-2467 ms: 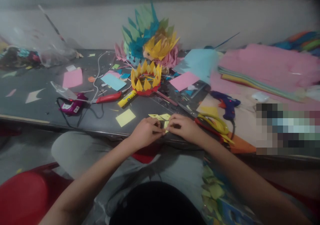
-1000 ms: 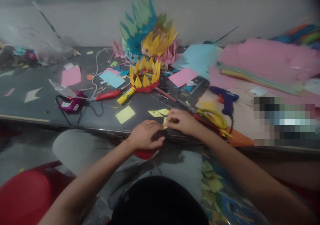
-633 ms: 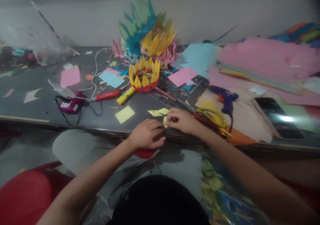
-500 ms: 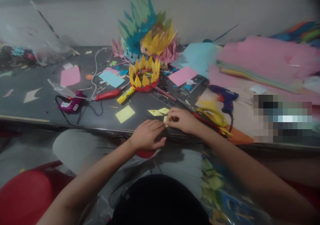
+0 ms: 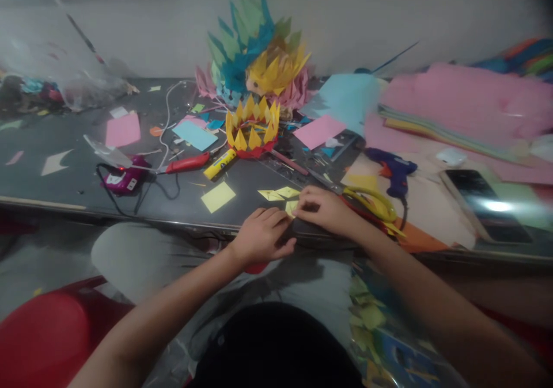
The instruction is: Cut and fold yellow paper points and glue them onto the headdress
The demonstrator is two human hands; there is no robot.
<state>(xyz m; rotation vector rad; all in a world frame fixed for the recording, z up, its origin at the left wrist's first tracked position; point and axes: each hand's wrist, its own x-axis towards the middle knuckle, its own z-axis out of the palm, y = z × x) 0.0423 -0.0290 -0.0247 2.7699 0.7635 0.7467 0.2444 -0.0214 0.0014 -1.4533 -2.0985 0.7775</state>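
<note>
Paper is occupying the middle of what I am watching remotely through the head view; a small yellow piece (image 5: 291,208) is lying near the front edge of the dark table (image 5: 82,158), between the fingertips of the two hands; the left hand (image 5: 264,237) is resting palm down, loosely spread and clasping nothing, its fingertips lying at the near left side of the piece and its thumb standing apart; the right hand (image 5: 324,208) is facing it, thumb and fingers curling together at the right edge of the piece, though I cannot tell whether they are pinching it or only pressing it; just beyond the fingertips I am seeing two folded yellow pieces (image 5: 270,195) lying side by side, while a flat yellow sheet (image 5: 218,197) is lying apart from them, to the left; farther back, a yellow-and-red paper crown (image 5: 254,140) is standing upright, a yellow tube (image 5: 220,164) lying just in front of it; yellow-handled scissors (image 5: 380,198) are lying beside the right wrist, and a blue glue gun (image 5: 394,169) is resting beyond them.
</note>
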